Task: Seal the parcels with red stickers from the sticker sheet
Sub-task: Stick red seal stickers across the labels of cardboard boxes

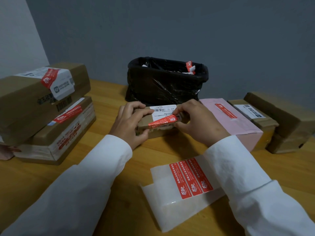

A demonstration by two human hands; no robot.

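The step in hand is laying a red sticker (162, 122) across the seam of a small brown parcel (158, 123) at the centre of the wooden surface (105, 160). The left hand (129, 123) is curled round the parcel's left end, steadying it. The right hand (196, 123) pinches the sticker's right end at the box's top edge; the strip looks partly stuck, with that end not yet flat.

The sticker sheet (185, 186) lies near, partly under the right sleeve, with three red stickers left on it. Two stickered boxes (44, 106) are stacked at left; a pink parcel (237, 121), also stickered, sits right, with brown parcels (272, 123) beyond it that show no red strip. A black-lined bin (165, 80) stands behind.

Next, the sticker probably needs pressing down flat over the edge, then another strip peeling for an unsealed box.
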